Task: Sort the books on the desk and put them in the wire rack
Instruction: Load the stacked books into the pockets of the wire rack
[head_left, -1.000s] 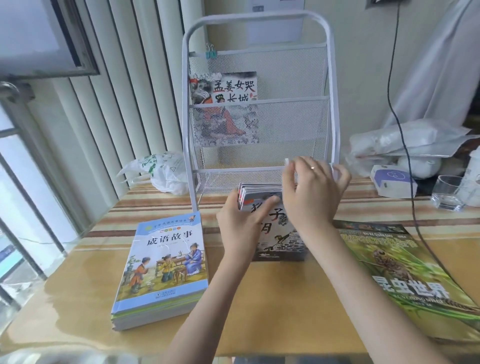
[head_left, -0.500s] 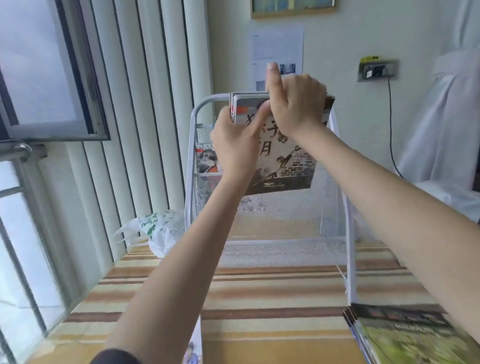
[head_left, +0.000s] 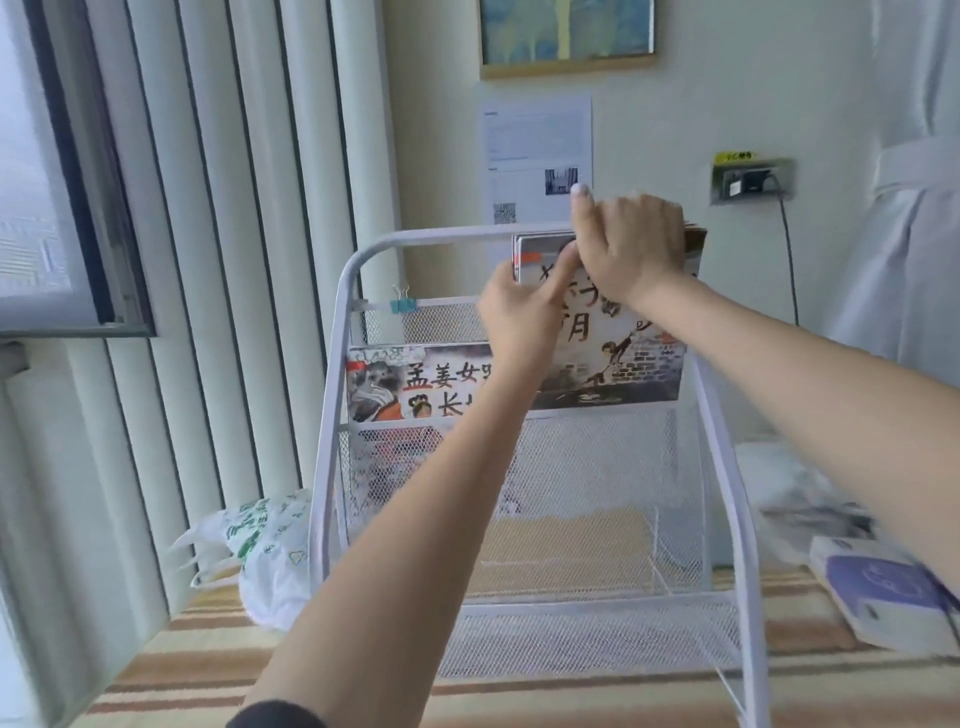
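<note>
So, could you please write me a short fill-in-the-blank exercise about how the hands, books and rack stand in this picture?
1. Both hands hold a stack of books at the ____ tier of the white wire rack.
2. The right hand grips the stack's ____ edge.
3. The book already in the rack sits to the ____ of the held stack.
4. The left hand holds the stack's ____ side.

Missing words: top; top; left; left

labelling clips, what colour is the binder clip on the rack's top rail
Light blue binder clip with silver handles; head view.
</note>
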